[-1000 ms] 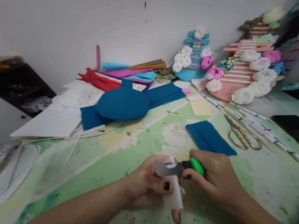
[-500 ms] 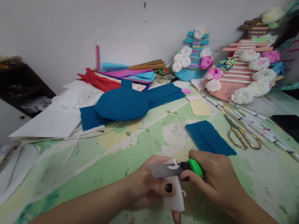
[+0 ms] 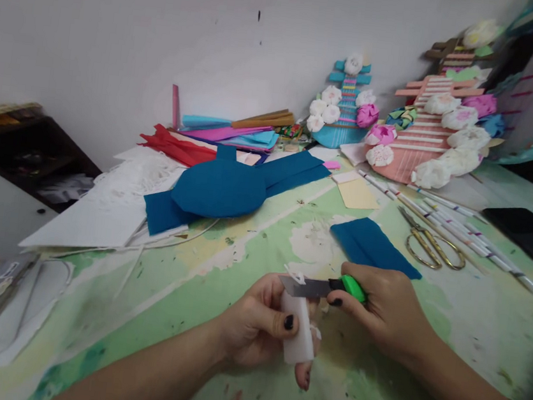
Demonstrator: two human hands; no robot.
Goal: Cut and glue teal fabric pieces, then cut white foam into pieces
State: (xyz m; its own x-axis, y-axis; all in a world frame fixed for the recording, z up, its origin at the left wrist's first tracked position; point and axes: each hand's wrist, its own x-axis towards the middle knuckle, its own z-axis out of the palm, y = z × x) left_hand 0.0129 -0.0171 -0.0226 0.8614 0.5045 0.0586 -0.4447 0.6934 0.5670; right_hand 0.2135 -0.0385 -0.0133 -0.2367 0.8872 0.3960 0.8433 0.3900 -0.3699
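Left hand point(image 3: 257, 324): clamped around a small white foam block point(image 3: 297, 332).
Right hand point(image 3: 382, 306): gripping a green-handled utility knife point(image 3: 326, 288), its blade against the block's top.

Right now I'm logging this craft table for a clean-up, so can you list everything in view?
white block: one, white, gripped in the left hand
knife: one, green handle, in the right hand, blade on the block
blue paper strip: one, blue, just beyond the right hand
blue paper shape: one, blue, table centre
scissors: one, gold, right of the strip
striped sticks: several, white, beside the scissors
phone: one, black, far right
yellow card: one, yellow, behind the strip
paper stack: one, mixed colours, by the wall
white sheets: several, white, left
flower crafts: two clear, blue and pink, by the wall
table: one, green-stained
left hand: one, low centre
right hand: one, right of it
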